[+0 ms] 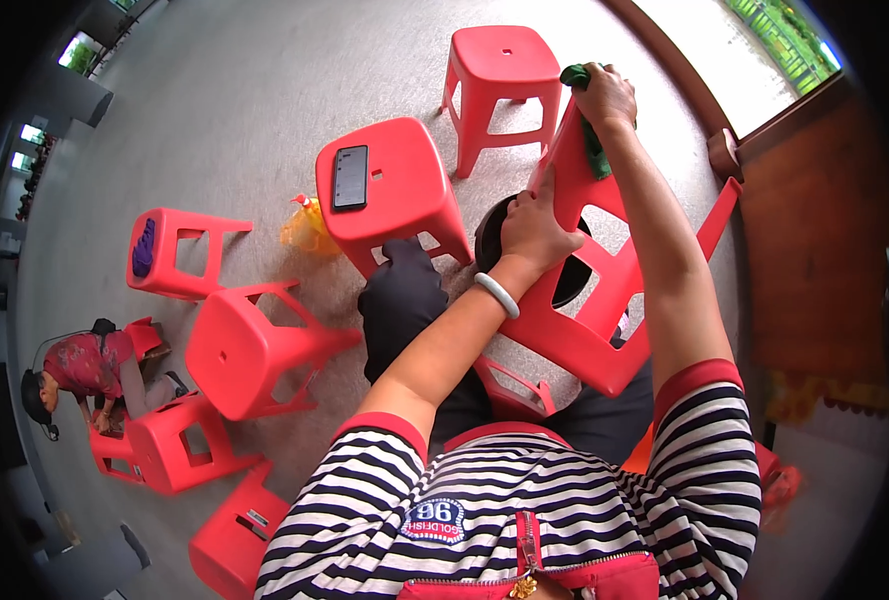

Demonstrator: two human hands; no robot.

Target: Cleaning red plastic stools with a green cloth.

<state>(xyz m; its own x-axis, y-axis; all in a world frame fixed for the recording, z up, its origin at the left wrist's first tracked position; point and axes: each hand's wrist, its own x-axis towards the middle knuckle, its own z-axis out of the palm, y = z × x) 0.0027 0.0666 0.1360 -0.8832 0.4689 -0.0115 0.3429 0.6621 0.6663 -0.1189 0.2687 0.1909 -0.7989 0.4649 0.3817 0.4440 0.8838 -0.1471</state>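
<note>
A red plastic stool [564,342] lies tipped over in front of me, its legs spread toward my lap and to the right. My left hand [537,232], with a pale bangle at the wrist, grips its side, thumb stretched out to the right. At the stool's far end my right hand [606,97] is closed around a green cloth [595,152], which hangs down against the red plastic. Beneath the stool stands a round black container [489,240], mostly covered by the stool and my left hand.
Just left stands a red stool [404,165] with a phone [350,178] on its seat. Farther off is another upright stool [504,58]. A yellow bag [309,232], a purple cloth [143,248] on a stool, and several tipped stools lie leftward. A person [89,365] bends over stools there.
</note>
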